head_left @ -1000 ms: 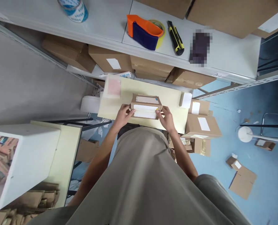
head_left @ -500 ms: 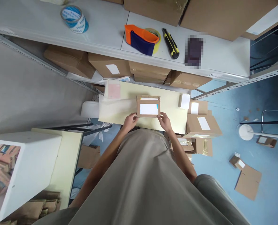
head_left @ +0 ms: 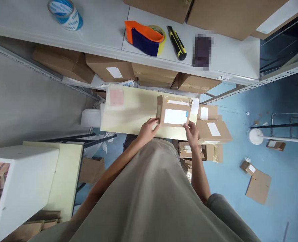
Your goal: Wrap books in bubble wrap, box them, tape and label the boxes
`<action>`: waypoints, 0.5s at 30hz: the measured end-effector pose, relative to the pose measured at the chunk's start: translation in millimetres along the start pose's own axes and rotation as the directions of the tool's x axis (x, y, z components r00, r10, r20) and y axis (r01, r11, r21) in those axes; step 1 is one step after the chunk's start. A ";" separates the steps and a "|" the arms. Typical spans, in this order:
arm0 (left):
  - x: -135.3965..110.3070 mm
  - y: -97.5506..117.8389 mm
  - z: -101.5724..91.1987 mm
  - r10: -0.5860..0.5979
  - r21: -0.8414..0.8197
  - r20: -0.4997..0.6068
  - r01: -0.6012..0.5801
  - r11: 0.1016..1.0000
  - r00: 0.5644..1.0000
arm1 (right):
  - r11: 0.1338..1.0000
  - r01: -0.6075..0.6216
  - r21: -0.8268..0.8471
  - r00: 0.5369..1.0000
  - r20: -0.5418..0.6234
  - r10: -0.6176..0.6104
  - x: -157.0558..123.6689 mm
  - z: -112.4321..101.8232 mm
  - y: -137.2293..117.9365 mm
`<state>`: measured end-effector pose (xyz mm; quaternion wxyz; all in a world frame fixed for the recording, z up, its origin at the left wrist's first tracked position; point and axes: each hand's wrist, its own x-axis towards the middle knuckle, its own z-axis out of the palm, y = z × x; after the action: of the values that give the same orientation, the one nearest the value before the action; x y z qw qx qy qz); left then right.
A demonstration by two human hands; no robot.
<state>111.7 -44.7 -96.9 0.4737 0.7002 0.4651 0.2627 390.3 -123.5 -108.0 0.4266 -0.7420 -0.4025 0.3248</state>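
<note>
One pink patch [head_left: 116,97]: left of the grip, on cream tabletop [head_left: 132,111].
Left hand [head_left: 149,130]: grasping near left corner of carton [head_left: 174,107].
Carton lie: over tabletop, long axis left-right, white label [head_left: 175,117] facing wearer.
Carton make: oblong brown cardboard, taped.
Right hand [head_left: 191,132]: pinching near right corner.
White block [head_left: 195,106]: at carton's right end, partly covered.
Labelled box [head_left: 214,131]: right of grip.

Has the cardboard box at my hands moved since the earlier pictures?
Yes, to the right: judged against the pink rectangle on the table, the cardboard box is now farther away from it.
</note>
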 end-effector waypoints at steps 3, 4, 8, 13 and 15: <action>1.2 -31.2 -17.7 -0.152 -0.064 -0.162 0.143 0.988 0.975 | 0.997 0.068 0.021 0.991 0.112 -0.069 6.9 37.4 -9.4; 0.2 -45.3 -23.7 -0.205 -0.079 -0.200 0.192 0.978 0.958 | 0.997 0.074 0.028 0.985 0.156 -0.078 9.3 52.2 -9.4; -7.9 -101.3 -34.9 -0.394 -0.152 -0.229 0.367 0.918 0.890 | 0.999 0.018 -0.026 0.946 0.323 -0.009 14.7 102.6 5.6; -14.4 -139.6 -25.1 -0.505 -0.067 -0.138 0.501 0.863 0.852 | 0.961 -0.094 -0.261 0.863 0.460 0.209 22.2 119.2 33.7; -9.9 -144.7 -25.4 -0.514 -0.067 -0.182 0.511 0.857 0.838 | 0.959 -0.084 -0.270 0.882 0.427 0.197 30.5 119.0 38.1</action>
<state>28.6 -25.7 -217.0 0.4847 0.5178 0.6770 0.1965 318.4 -64.5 -196.9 0.2025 -0.7207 -0.4717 0.4658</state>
